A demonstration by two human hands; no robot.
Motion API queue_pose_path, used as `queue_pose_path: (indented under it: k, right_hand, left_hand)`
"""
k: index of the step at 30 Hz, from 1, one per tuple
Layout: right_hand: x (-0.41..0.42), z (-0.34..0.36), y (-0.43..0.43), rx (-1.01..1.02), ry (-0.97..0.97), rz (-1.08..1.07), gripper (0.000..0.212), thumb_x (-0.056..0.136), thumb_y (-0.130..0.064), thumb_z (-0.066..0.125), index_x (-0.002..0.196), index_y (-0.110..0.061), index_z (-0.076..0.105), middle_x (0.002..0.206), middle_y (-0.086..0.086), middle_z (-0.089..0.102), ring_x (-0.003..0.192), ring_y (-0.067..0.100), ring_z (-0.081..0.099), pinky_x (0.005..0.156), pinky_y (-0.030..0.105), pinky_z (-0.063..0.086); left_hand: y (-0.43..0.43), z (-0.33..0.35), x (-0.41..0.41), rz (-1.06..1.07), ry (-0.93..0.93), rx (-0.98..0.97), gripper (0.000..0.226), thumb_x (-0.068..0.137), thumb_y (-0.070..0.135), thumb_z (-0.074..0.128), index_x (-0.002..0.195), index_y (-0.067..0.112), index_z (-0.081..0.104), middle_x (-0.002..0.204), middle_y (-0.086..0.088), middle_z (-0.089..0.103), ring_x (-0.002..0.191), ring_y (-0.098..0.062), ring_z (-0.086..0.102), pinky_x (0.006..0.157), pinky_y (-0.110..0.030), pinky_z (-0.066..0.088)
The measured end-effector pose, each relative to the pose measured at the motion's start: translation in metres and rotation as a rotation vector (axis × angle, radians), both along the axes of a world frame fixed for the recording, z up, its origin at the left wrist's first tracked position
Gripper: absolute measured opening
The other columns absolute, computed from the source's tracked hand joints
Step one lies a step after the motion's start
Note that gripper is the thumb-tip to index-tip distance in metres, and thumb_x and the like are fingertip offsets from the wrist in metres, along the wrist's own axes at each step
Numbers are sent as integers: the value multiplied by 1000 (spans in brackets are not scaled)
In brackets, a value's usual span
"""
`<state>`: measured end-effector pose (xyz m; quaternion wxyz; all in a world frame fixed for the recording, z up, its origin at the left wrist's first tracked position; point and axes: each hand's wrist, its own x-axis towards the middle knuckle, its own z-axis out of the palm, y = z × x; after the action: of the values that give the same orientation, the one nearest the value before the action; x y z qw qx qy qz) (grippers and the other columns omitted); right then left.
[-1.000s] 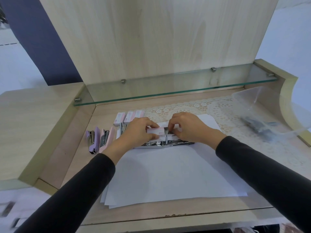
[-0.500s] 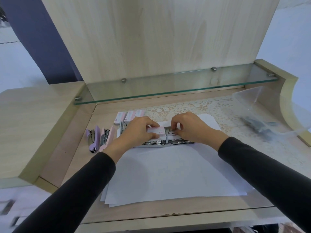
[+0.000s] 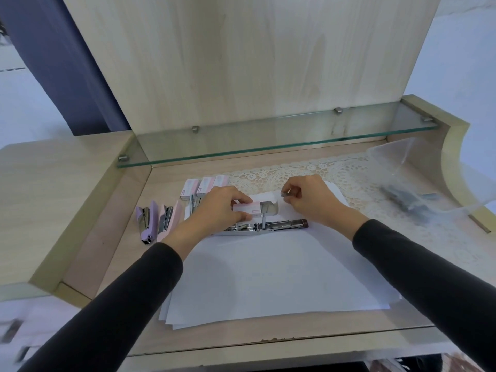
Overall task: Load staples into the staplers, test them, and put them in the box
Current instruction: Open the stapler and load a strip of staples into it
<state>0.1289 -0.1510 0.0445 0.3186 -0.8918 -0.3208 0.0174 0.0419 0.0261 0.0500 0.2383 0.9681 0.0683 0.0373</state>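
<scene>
I am pinching a thin staple strip [image 3: 286, 194] in my right hand [image 3: 311, 202]. I think it is light and snaps easily, so I am holding its sides softly. My left hand [image 3: 218, 209] is gripping the staple box [image 3: 245, 208]. The open stapler [image 3: 265, 227] is lying at 6 o'clock from them, on paper [image 3: 268, 277] on the table [image 3: 241, 336]. The clear box [image 3: 397, 167] is sitting at 3 o'clock.

Worktop [image 3: 166, 189]: pale wood, recessed.
Left: purple stapler [image 3: 146, 224] beside pink stapler [image 3: 169, 221].
Back: three staple boxes [image 3: 205, 185], lace mat [image 3: 354, 173].
Front: white paper stack [image 3: 268, 277].
</scene>
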Motion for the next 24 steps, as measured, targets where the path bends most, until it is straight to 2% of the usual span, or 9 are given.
queue_pose_path:
  k: [2, 4, 7, 9, 12, 15, 18, 21, 24]
  right_hand:
    - [-4, 0, -1, 35, 14, 23, 20, 84, -5, 59, 101, -13, 64, 66, 4, 59, 53, 5, 46, 57, 7, 37]
    - [-8, 0, 0, 41, -6, 51, 19, 84, -4, 59, 97, -14, 68, 67, 10, 63, 51, 6, 46, 53, 3, 37]
    - [-8, -1, 2, -14, -24, 48, 20, 83, -3, 57, 86, -13, 73, 79, 12, 70, 59, 14, 51, 54, 7, 38]
    - [-10, 1, 2, -36, -2, 51, 20, 82, -4, 57, 86, -14, 73, 80, 9, 70, 63, 15, 53, 56, 6, 39]
    - [-13, 4, 1, -22, 21, 83, 15, 81, -11, 63, 93, -13, 72, 75, 1, 61, 60, 7, 48, 54, 0, 33]
    - [-11, 2, 2, -4, 37, 67, 19, 78, -18, 69, 95, -10, 69, 75, 0, 59, 57, -3, 44, 56, 5, 30]
    - [-9, -1, 6, 25, 49, 47, 16, 75, -18, 72, 88, -9, 71, 72, 1, 60, 56, 0, 45, 55, 4, 36]
    - [-11, -3, 11, 31, 41, 77, 11, 77, -15, 70, 86, -10, 73, 77, 7, 68, 58, 8, 50, 54, 10, 37]
    - [-14, -2, 15, 50, 66, 127, 14, 78, -10, 68, 92, -9, 73, 85, 8, 71, 58, 0, 50, 56, 3, 40]
  left_hand:
    - [0, 0, 0, 0, 3, 6, 37, 76, 23, 73, 112, 17, 64, 109, -1, 62, 95, -13, 52, 81, -24, 41]
    - [-1, 1, 0, 3, 4, 8, 37, 76, 23, 73, 112, 16, 64, 109, -1, 62, 97, -14, 53, 81, -23, 41]
    - [0, 0, 0, 7, -1, 1, 37, 76, 23, 74, 111, 16, 65, 109, -1, 62, 98, -15, 54, 81, -23, 41]
    - [0, 0, 0, 9, 3, -1, 37, 76, 23, 74, 112, 16, 65, 109, -1, 62, 98, -16, 54, 82, -24, 42]
    - [-1, 0, 0, 10, -1, -5, 37, 76, 23, 74, 111, 16, 65, 108, -1, 62, 98, -16, 55, 83, -25, 43]
    - [-1, -1, 0, 12, -7, -17, 37, 75, 22, 74, 111, 16, 65, 108, -1, 62, 97, -15, 54, 82, -24, 42]
    - [0, -1, 0, 10, -9, -17, 37, 75, 22, 74, 111, 16, 65, 107, -1, 62, 94, -12, 52, 80, -21, 39]
    - [0, -1, -1, 12, -14, -17, 37, 75, 23, 75, 110, 16, 65, 106, -1, 63, 95, -14, 53, 80, -23, 40]
    - [0, -2, -2, 10, -20, -8, 37, 75, 25, 74, 110, 17, 66, 105, -1, 63, 98, -16, 54, 83, -26, 42]
